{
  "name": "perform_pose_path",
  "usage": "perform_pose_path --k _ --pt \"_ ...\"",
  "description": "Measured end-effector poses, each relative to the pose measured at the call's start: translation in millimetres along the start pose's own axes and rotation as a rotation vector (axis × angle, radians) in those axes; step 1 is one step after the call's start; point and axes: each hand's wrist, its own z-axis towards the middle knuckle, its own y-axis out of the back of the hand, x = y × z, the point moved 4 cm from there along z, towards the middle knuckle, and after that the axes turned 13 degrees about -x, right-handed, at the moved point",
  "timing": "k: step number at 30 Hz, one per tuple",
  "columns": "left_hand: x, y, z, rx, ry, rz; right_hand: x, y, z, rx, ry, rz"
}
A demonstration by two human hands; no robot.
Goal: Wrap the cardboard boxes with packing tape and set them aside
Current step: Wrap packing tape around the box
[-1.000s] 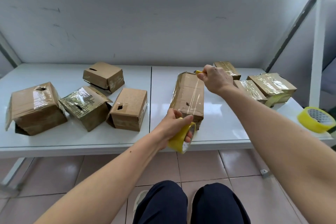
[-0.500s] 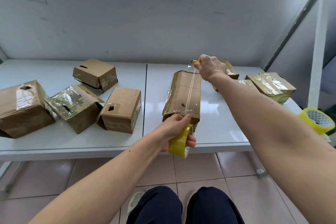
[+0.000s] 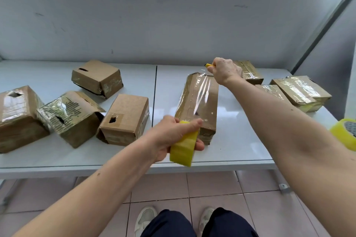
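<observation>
Stretching clear packing tape along a long brown cardboard box mid-bench, left-hand fingers clasping the yellow roll, right-hand fingers pinching the tape's end; glossy wrapped boxes lying right, four apparently unfinished boxes waiting left.

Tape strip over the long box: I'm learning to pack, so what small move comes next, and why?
Probably lower and press the strip onto the long box. It is stretched between the right hand at the far end and the roll in the left hand at the near end.
</observation>
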Motion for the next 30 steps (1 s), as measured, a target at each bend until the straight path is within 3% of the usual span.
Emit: perform_pose_path --k 3,9,16,30 --pt "-33 3 -3 0.049 -0.069 0.019 -9 3 11 -0.016 -0.079 0.034" --pt "-53 -11 19 0.161 0.106 -0.049 -25 -4 44 0.03 -0.147 0.039" --pt "-52 -15 51 0.139 0.13 -0.179 -12 -38 71 0.144 -0.081 0.025" --pt "-49 -20 64 0.161 0.108 -0.202 -23 -80 67 0.26 -0.121 -0.014"
